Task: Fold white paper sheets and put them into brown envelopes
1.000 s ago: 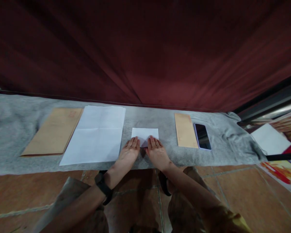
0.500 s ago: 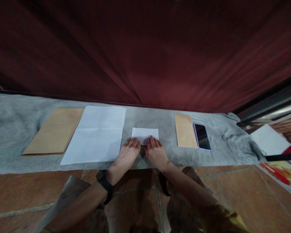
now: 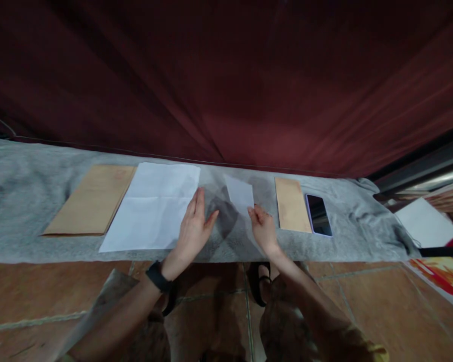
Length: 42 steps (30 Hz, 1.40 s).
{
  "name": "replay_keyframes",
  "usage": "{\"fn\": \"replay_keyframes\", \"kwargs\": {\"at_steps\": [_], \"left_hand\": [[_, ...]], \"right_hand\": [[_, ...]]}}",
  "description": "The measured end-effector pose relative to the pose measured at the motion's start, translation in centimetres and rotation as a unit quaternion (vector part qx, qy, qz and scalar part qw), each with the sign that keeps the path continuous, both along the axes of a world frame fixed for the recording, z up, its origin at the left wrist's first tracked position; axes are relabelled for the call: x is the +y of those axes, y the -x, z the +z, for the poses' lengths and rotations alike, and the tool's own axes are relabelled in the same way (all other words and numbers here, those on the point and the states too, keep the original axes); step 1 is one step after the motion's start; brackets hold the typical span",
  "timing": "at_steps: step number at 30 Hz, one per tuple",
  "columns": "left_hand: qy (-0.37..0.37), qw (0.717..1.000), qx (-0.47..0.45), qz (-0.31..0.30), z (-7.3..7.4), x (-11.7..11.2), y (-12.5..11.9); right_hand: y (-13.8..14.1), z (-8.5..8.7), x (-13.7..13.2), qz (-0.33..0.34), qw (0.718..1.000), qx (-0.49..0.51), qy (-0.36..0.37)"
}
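Between the thumb and fingers of my right hand (image 3: 263, 229) is a folded white sheet of paper (image 3: 240, 193), tilted and raised off the grey cloth, with its shadow below. My left hand (image 3: 195, 223) holds nothing; its thumb stands apart from the outstretched fingers. It is beside the right edge of a stack of large white paper (image 3: 151, 211) that has a crease across it. Right of my right hand lies a small brown envelope (image 3: 292, 205).
A purple-edged phone (image 3: 318, 215) lies right of the small envelope. Large brown envelopes (image 3: 90, 201) are at the left. Grey cloth (image 3: 15, 201) covers the narrow surface, and a dark red curtain (image 3: 226, 90) hangs behind it. Tiled floor (image 3: 362, 301) shows in front.
The folded paper, flat under both hands before, is now lifted and tilted in my right hand, which moved right. My left hand has let go and moved left, fingers stretched.
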<state>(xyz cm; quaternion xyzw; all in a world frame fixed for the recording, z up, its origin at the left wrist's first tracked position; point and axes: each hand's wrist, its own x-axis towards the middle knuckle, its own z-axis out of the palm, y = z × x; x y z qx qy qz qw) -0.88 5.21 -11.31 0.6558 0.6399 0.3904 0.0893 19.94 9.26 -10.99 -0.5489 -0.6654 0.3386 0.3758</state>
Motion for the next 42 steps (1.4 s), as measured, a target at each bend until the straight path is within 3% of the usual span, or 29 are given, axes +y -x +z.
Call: {"fn": "replay_keyframes", "kwargs": {"at_steps": [2, 5, 9, 13, 19, 26, 34, 37, 42], "left_hand": [[0.041, 0.996, -0.075, -0.018, -0.9, 0.2, -0.4], [0.133, 0.962, -0.236, -0.031, -2.0, 0.4, -1.4], [0.221, 0.887, -0.403, -0.041, -2.1, 0.6, -2.2], [0.231, 0.854, -0.465, -0.019, -1.2, 0.8, -2.0], [0.241, 0.871, -0.427, -0.024, -0.6, 1.4, -1.0], [0.215, 0.911, -0.345, -0.061, -2.0, 2.0, 0.0], [0.185, 0.954, -0.230, -0.050, -2.7, 3.7, 0.9], [0.187, 0.967, -0.167, -0.049, -2.6, 4.0, 0.8], [0.138, 0.989, 0.009, -0.052, -1.8, 3.2, 0.2]], "right_hand": [[0.1, -0.2, 0.4, -0.011, 0.983, 0.173, 0.061], [0.8, -0.6, 0.5, -0.020, 0.926, 0.336, 0.172], [1.7, -0.9, -0.1, -0.024, 0.887, 0.393, 0.243], [1.7, -1.1, -0.4, -0.008, 0.876, 0.394, 0.277], [0.7, -1.2, 0.2, -0.032, 0.875, 0.385, 0.292], [-0.4, -0.8, 0.8, -0.024, 0.884, 0.369, 0.284], [-2.0, -1.7, 1.9, -0.070, 0.874, 0.354, 0.325], [-2.4, -1.8, 2.3, -0.071, 0.897, 0.308, 0.309], [-3.1, -2.4, 2.6, -0.038, 0.949, 0.142, 0.280]]}}
